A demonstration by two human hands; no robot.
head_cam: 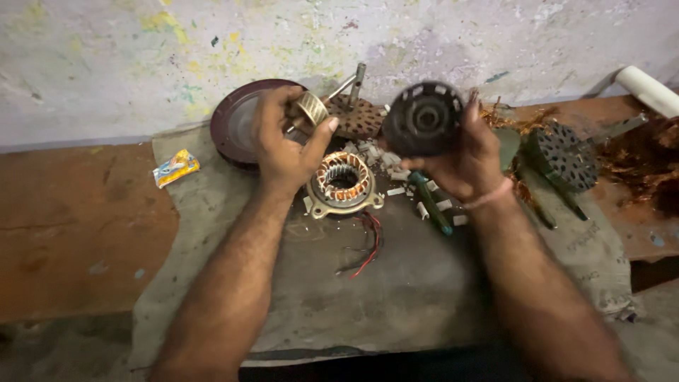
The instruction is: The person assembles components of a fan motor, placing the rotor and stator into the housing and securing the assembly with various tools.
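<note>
I see my left hand [283, 145] raised over the far part of the desk [85, 226], its fingers [322, 134] wrapped around a small ribbed metal rotor [312, 107] whose thin shaft [356, 78] sticks out toward the wall. My right hand [463, 159] is up beside it, fingers closed around the back of a dark round motor end cover [423, 118], its slotted face and centre hub turned toward me. The two parts are held apart, near each other, above the work.

Just below and between my hands a stator with copper windings [344, 180] lies flat on a grey cloth [396, 283] that covers the middle of the desk. Red and black wires [368, 247] trail from it toward the near edge. Small pale scraps [424, 205] are scattered to its right, and a green-handled tool [433, 209] lies partly under my right hand.

Behind my left hand, a dark maroon round cover [230, 124] leans at the back edge against the wall, with a brown perforated disc [361, 120] just beside it. Toward the right end rests another dark perforated motor part [564, 157], near a heap of tangled copper wire [643, 159]. A white pipe [647, 88] shows at the far right corner. A small yellow packet [175, 168] lies at the cloth's left edge.
</note>
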